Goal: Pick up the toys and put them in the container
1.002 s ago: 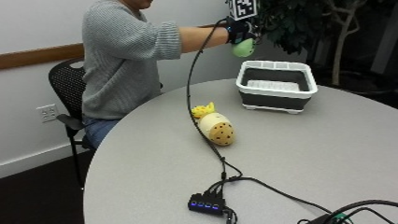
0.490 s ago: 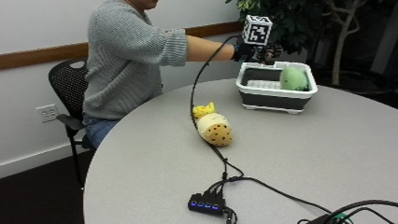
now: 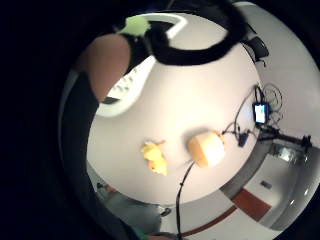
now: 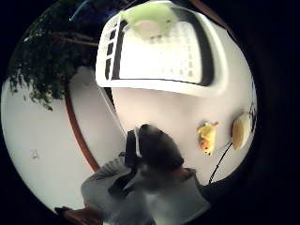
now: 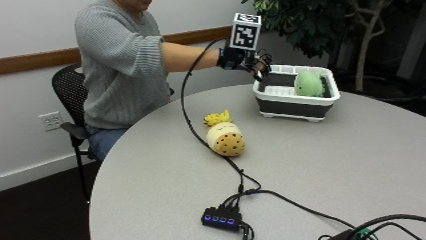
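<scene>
Round grey table (image 5: 373, 165), container (image 5: 296, 102), pineapple toy (image 5: 224, 137), hub (image 5: 221, 219)

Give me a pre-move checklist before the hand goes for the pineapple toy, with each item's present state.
1. Green toy inside the white container: ok.
2. Right hand holds nothing, grip free: ok, fingers look relaxed and nothing is in them in the outside view.
3. Pineapple toy in the open on the table: ok, it lies on its side, apart from the container.
4. Cable away from the pineapple toy: not ok, it runs right alongside the toy and may drag.
5. Room left in the container: ok, the floor beside the green toy is bare.
</scene>
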Action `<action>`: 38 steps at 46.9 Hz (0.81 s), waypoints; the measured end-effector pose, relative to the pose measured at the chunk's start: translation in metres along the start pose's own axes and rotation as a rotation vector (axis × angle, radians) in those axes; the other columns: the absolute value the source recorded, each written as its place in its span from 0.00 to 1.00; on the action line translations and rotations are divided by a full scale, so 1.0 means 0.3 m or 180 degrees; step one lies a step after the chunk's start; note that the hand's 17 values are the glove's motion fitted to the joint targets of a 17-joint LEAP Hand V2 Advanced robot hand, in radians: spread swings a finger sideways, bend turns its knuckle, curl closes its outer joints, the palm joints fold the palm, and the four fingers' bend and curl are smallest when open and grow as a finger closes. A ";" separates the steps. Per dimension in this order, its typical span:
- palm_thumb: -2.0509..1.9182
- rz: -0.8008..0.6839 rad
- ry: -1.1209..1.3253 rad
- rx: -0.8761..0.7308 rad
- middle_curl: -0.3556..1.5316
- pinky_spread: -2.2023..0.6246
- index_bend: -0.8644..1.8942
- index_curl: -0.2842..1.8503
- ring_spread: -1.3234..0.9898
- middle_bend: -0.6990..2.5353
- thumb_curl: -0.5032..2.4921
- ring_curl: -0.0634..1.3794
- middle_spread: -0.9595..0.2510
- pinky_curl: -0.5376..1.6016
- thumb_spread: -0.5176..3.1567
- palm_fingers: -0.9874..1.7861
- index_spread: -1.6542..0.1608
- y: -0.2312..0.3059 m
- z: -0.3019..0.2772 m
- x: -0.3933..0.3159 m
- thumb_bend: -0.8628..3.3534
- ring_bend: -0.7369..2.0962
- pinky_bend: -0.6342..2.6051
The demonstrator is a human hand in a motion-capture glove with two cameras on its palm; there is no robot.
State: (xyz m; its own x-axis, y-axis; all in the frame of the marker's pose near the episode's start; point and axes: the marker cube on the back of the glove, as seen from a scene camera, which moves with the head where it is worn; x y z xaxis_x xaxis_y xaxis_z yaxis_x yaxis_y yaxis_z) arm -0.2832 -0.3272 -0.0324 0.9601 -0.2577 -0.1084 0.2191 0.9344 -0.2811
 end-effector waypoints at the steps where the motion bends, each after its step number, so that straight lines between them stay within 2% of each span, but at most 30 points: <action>1: 0.51 0.0028 -0.0062 0.0018 0.37 0.79 0.33 0.26 0.51 0.29 0.29 0.28 0.67 0.42 0.46 0.39 0.73 0.025 0.001 0.025 0.20 0.41 0.45; 6: 0.51 0.0197 -0.0516 0.0086 0.38 0.78 0.33 0.23 0.48 0.31 0.28 0.31 0.65 0.42 0.47 0.43 0.73 0.132 0.018 0.119 0.20 0.48 0.47; 18: 0.52 0.0499 -0.0278 -0.0235 0.40 0.72 0.34 0.20 0.42 0.34 0.28 0.39 0.62 0.43 0.49 0.49 0.72 0.259 0.321 0.146 0.20 0.59 0.51; 27: 0.54 0.0598 0.0305 -0.0494 0.42 0.66 0.31 0.16 0.40 0.35 0.29 0.43 0.60 0.45 0.50 0.55 0.71 0.278 0.563 0.113 0.21 0.67 0.57; 33: 0.56 0.0570 0.0194 -0.0231 0.44 0.64 0.32 0.13 0.40 0.40 0.29 0.44 0.58 0.45 0.52 0.58 0.71 0.278 0.617 0.078 0.22 0.70 0.58; 38: 0.60 0.0518 0.0116 -0.0179 0.45 0.64 0.37 0.14 0.41 0.40 0.31 0.44 0.57 0.44 0.52 0.64 0.70 0.269 0.603 0.077 0.23 0.70 0.57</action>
State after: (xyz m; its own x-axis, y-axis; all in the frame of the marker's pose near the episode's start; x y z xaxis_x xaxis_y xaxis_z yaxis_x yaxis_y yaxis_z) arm -0.2119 -0.2132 0.1149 0.9750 -0.1138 -0.1909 0.0502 0.9495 -0.3098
